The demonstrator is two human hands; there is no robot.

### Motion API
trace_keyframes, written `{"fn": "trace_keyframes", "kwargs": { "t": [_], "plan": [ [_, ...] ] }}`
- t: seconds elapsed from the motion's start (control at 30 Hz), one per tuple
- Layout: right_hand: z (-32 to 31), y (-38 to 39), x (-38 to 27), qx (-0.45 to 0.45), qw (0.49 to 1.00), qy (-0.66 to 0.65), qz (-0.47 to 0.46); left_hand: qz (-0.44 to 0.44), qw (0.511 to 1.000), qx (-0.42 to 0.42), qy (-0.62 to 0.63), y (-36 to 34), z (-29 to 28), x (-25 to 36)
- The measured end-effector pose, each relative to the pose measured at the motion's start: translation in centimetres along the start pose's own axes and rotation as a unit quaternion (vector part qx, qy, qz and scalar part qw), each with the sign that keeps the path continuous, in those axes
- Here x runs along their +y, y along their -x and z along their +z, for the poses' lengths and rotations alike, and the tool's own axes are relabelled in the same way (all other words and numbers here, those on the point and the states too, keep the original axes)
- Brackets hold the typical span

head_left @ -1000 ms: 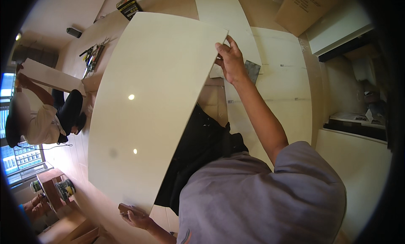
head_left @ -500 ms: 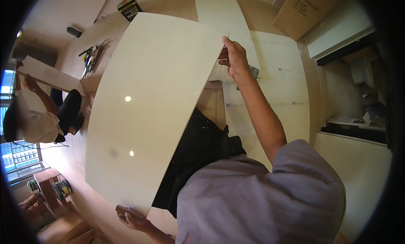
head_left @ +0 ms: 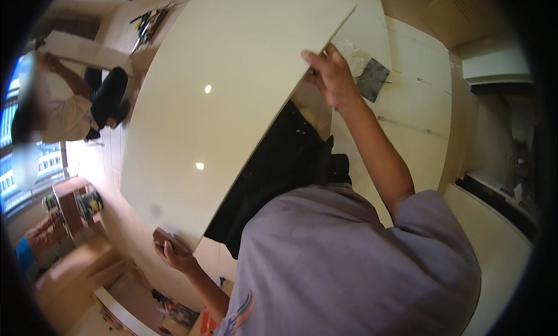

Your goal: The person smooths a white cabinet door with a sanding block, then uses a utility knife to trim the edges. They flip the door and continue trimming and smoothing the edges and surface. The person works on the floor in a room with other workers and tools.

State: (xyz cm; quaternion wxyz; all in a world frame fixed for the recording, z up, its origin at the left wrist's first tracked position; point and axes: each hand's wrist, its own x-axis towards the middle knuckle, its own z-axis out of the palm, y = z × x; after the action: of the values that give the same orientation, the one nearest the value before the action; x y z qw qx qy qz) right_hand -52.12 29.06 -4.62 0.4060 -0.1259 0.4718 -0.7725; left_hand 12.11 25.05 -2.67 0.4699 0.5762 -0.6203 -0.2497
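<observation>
A large cream-white flat panel (head_left: 192,121) slants across the middle in front of my body. On its right-hand long edge, a little below the far corner, is my right hand (head_left: 337,80), its thumb on the face and its fingers curled behind the edge. At the panel's near left end my left hand (head_left: 177,256) is closed round a small brown block (head_left: 170,239) that lies against the panel's edge; part of the block is covered by the fingers.
Pale boards (head_left: 407,121) lie on the right, with a dark grey square sheet (head_left: 374,80) on them. Another person (head_left: 70,112) crouches at the left by a white board. Tools (head_left: 152,25) lie at the far left. A wooden piece with rolls (head_left: 75,205) stands lower left.
The view has shifted, so the panel sits higher in it. My right hand is now farther down the edge from the panel's far corner. My left hand keeps the brown block.
</observation>
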Motion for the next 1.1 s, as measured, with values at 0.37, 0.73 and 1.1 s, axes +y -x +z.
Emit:
{"fn": "trace_keyframes", "kwargs": {
  "t": [0.37,0.73,1.1],
  "plan": [
    [3.8,7.4,1.5,-0.042,0.991,0.039,0.12,-0.168,0.966,0.037,0.193,0.1,3.5,5.9],
    [-1.3,-4.4,0.3,0.056,0.989,-0.028,-0.131,-0.025,0.999,-0.045,0.003,-0.9,6.7,9.6],
    [-0.6,-6.1,-1.3,0.056,0.993,-0.033,-0.101,0.245,0.865,-0.438,0.015,-2.9,36.4,28.6]
  ]
}}
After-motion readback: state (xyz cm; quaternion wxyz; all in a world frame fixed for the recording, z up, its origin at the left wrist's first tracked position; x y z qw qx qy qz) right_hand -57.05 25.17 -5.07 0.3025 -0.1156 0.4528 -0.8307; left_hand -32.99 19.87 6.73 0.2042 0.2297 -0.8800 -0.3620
